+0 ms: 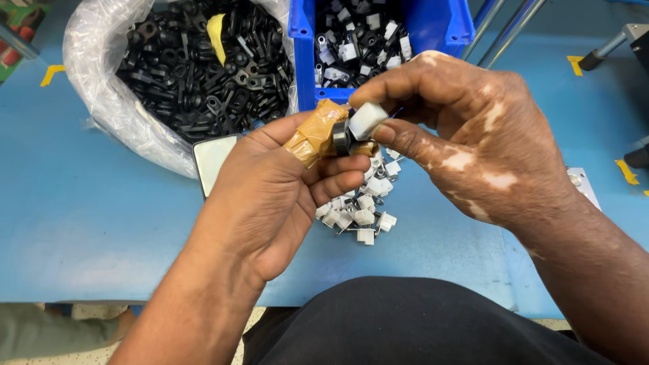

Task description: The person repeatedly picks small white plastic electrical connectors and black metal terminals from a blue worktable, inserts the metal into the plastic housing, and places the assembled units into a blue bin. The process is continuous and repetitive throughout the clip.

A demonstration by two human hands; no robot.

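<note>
pinching a white plastic clip, the right hand meets the left hand, its taped thumb clenched on a dark metal ring above loose clips near the tabletop's front edge.

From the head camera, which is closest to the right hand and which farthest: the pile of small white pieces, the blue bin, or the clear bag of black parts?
Measured from the right hand:
1. Blue bin, just above the knuckles.
2. Pile of small white pieces, below and to the left, on the blue table.
3. Clear bag of black parts, far to the left.
</note>
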